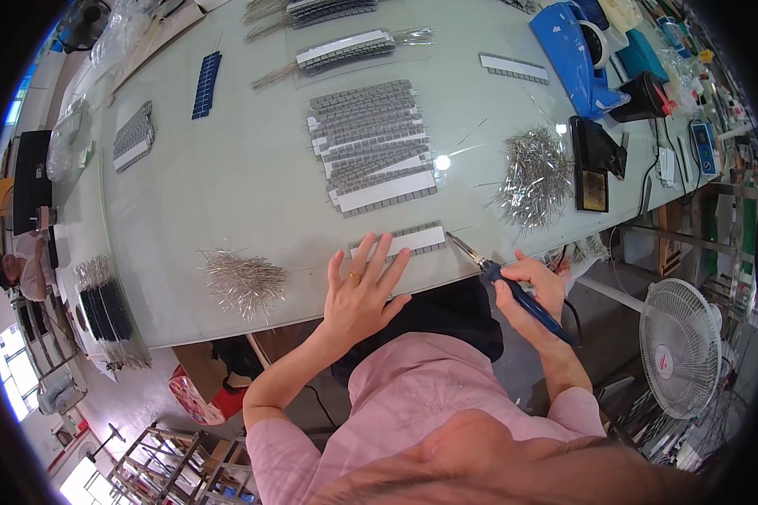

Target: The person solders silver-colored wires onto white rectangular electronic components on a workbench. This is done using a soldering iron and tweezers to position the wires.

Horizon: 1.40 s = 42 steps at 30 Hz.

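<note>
Close to the table's near edge lies a narrow grey segmented strip with a white band (421,239). My left hand (358,295) rests over its left part, fingers spread and fingertips on the strip, holding nothing. In my right hand (537,290) is a soldering iron (491,271) with a dark blue handle. Its tip points at the strip's right end; whether it touches cannot be made out. Beyond my hands, many similar strips (375,139) lie in overlapping rows. Loose thin silvery wires form one pile (535,172) at right and another (242,282) at left.
At right stand a black iron holder with a sponge tray (595,194), a blue tape dispenser (568,63) and a blue control box (703,145). Wired strip bundles (345,52) lie at the far side. A white fan (680,349) stands beyond the table's right edge.
</note>
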Each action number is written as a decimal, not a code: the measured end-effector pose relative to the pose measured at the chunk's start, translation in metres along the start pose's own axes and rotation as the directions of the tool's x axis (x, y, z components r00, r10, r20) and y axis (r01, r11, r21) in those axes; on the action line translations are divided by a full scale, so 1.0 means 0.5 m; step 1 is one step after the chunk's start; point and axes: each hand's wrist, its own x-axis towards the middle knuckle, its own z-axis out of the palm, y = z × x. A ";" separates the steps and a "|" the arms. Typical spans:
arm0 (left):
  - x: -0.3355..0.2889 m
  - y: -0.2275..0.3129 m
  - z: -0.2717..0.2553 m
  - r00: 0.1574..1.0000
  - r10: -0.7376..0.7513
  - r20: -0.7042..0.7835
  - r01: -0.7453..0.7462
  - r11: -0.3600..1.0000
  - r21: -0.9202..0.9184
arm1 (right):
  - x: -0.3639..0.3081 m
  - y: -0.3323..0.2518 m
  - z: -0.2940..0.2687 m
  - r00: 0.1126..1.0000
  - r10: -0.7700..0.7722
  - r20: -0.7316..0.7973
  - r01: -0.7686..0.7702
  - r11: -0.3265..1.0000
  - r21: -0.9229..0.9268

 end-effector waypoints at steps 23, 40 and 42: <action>-0.133 -0.063 -0.021 0.902 -0.359 -0.241 0.378 0.925 0.037 | -0.008 0.013 0.062 0.987 0.000 0.161 -0.054 0.940 0.336; -0.103 -0.053 -0.009 0.938 -0.231 -0.259 0.237 0.971 -0.006 | 0.061 -0.107 0.150 0.927 -0.308 0.215 0.295 0.951 0.092; -0.102 -0.054 -0.009 0.938 -0.227 -0.263 0.234 0.972 -0.005 | 0.063 -0.110 0.153 0.929 -0.291 0.229 0.282 0.957 0.072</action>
